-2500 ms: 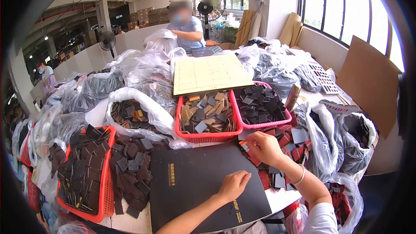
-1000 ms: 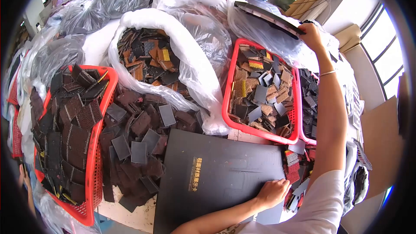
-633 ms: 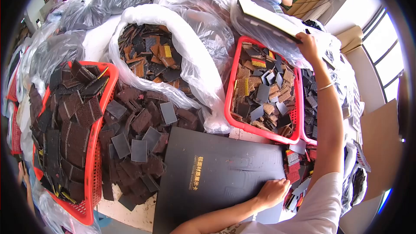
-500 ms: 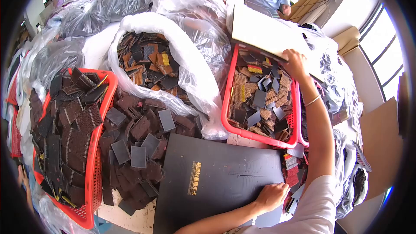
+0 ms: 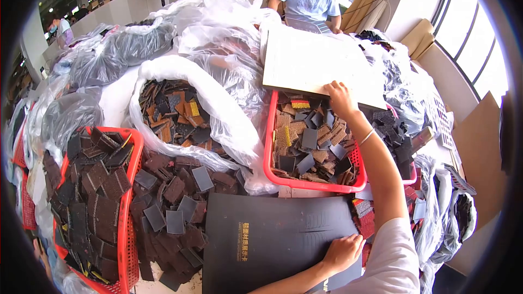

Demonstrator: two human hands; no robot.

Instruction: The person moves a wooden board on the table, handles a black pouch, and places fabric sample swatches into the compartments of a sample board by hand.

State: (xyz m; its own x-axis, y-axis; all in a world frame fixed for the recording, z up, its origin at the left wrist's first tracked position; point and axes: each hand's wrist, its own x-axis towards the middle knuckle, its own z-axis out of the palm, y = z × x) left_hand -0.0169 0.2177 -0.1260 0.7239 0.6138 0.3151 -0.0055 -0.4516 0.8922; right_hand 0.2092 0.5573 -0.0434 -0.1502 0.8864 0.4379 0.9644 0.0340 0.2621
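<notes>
A large white board [image 5: 321,60] lies over the far part of the red basket [image 5: 269,147] of carpet and grey sample pieces. My right hand [image 5: 341,99] grips its near edge, fingers on the top face. In front of me is a black carpet display board [image 5: 272,239] with gold lettering and creases near its right side. My left hand [image 5: 343,253] rests on that board's right part, its fingers curled at the edge; their tips are partly hidden. Beside it, red and multicoloured carpet pieces [image 5: 364,216] lie past the board's right edge.
A red basket [image 5: 131,212] full of dark carpet pieces stands at left. Loose brown and grey pieces [image 5: 174,196] lie beside it. Behind is an open plastic bag [image 5: 218,109] of scraps. A person [image 5: 308,0] is across the table; windows are at right.
The white board has shifted left and looks flatter, with my right hand still at its near edge. My left hand stays on the black board. The camera view has tilted up.
</notes>
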